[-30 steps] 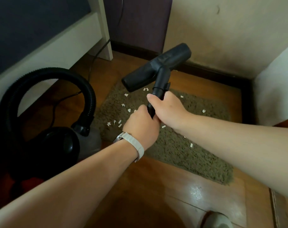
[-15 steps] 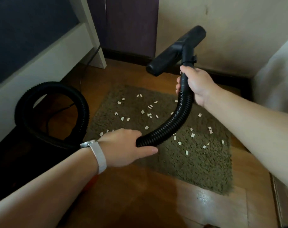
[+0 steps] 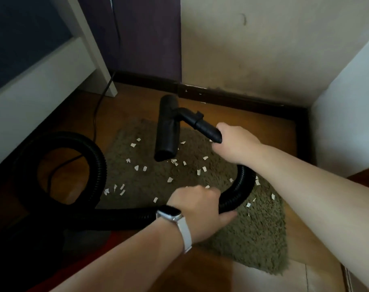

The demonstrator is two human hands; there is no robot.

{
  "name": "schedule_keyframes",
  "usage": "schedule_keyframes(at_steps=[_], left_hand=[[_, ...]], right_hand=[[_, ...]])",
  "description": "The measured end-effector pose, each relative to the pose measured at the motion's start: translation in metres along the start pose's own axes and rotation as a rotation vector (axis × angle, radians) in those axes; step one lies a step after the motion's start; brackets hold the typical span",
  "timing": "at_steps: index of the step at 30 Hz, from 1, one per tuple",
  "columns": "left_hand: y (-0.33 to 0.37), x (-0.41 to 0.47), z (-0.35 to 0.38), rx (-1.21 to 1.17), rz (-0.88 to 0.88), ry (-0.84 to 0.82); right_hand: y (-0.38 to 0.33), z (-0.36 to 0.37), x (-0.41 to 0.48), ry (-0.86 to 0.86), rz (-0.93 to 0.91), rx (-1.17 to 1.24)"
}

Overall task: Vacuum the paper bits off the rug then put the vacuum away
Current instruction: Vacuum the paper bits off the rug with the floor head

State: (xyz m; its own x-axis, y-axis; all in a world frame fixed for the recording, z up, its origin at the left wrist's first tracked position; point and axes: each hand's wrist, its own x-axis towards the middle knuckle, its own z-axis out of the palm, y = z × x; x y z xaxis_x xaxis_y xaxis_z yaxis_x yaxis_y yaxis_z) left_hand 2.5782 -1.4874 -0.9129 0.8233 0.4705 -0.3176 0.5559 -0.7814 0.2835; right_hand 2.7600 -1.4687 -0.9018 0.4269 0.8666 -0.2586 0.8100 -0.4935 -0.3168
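1. over the rug (image 3: 253,239), strewn with paper bits (image 3: 137,167), the nozzle (image 3: 166,131) is held low.
2. the right hand (image 3: 236,144) is wrapped round the wand.
3. the left hand (image 3: 198,205) is closed on the hose (image 3: 240,192).

Wooden floor (image 3: 137,106) – shaggy rug (image 3: 253,239) on it, hose (image 3: 63,144) coiled beside

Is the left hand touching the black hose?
Touching. The head view shows the left hand wrapped around the hose, fingers over it, thumb under it.
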Motion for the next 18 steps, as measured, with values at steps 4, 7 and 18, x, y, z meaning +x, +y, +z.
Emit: schedule_keyframes(at_steps=[4, 7, 18], left_hand=[[-0.033, 0.008, 0.016, -0.023, -0.071, -0.181], [-0.071, 0.004, 0.010, 0.059, -0.133, -0.322], [-0.149, -0.016, -0.009, 0.199, 0.038, -0.356]], right_hand=[[0.026, 0.022, 0.023, -0.023, 0.004, 0.188], [0.035, 0.027, 0.040, -0.025, -0.046, 0.206], [0.003, 0.034, 0.050, -0.116, -0.189, 0.080]])
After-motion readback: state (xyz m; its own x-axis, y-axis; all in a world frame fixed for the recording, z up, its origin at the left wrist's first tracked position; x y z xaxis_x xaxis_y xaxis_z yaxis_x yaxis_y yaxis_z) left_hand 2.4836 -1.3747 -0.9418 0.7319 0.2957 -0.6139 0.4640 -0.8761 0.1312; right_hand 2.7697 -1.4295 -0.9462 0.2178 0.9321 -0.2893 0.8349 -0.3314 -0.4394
